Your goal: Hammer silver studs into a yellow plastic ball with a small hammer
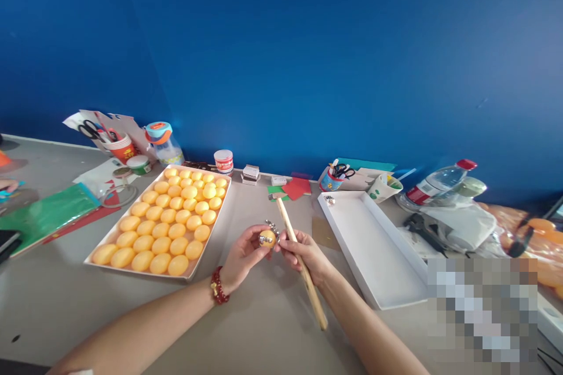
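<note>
My left hand (244, 258), with a dark red bead bracelet on its wrist, is closed around an orange ping-pong ball (267, 239). A cluster of small shiny silver pieces (271, 225) lies on and above this ball; I cannot tell their exact kind. My right hand (303, 255) is closed on a pale wooden stick (313, 296), slanting from upper left to lower right. Its fingertips come close to the ball and the silver pieces. Left of my hands lies a shallow box (190, 277) of many orange balls (176, 231).
A white tray (378, 258) with a small silver item (329, 200) lies right. Along the blue wall stand a drink bottle (163, 143), a red-and-white tub (224, 161), cups of scissors and pens (332, 179), and a plastic bottle (440, 181). Another person's hand (7, 187) shows far left.
</note>
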`<state>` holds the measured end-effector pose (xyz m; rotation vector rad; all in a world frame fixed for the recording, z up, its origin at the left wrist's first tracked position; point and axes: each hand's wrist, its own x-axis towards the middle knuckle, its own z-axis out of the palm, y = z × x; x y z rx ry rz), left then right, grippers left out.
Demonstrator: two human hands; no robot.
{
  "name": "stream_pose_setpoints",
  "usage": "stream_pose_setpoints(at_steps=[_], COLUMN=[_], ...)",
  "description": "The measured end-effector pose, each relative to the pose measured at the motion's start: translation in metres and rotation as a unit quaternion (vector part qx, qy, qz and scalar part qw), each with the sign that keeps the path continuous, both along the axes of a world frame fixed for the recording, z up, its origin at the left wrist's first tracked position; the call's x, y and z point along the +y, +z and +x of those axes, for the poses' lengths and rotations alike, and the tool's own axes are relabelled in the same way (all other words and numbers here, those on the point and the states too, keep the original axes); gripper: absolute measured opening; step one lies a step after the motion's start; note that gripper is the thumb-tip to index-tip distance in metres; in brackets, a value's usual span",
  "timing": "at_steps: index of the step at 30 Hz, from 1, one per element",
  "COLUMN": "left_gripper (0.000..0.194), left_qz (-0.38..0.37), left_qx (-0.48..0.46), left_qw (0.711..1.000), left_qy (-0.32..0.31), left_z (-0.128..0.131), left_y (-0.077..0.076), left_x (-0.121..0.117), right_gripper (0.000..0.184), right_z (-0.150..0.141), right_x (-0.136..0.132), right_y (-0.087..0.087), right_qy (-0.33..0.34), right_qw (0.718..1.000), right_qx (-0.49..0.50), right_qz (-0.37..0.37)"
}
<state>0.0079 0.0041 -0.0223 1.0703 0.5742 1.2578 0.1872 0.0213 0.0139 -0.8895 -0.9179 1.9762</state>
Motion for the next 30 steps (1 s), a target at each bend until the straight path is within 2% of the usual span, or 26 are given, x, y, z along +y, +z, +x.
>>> stream_pose_setpoints(at_steps=[13, 30], left_gripper=[0.036, 0.037], left_qz=[-0.026, -0.032], left_qx=[0.043, 0.039], left_qw=[0.999, 0.999], left_qy=[-0.002, -0.007], left_z=[-0.002, -0.0035], left_y=[0.0084, 0.006], left_x=[-0.0027, -0.003], right_gripper=[0.023, 0.026], right_z=[-0.0008, -0.002], right_x=[-0.0043, -0.0061], right_y=[0.0008, 0.0048], right_qy=[0.015, 0.019], right_qw=[1.0, 1.0], right_qx=[0.011, -0.008], right_qz=[0.007, 0.008])
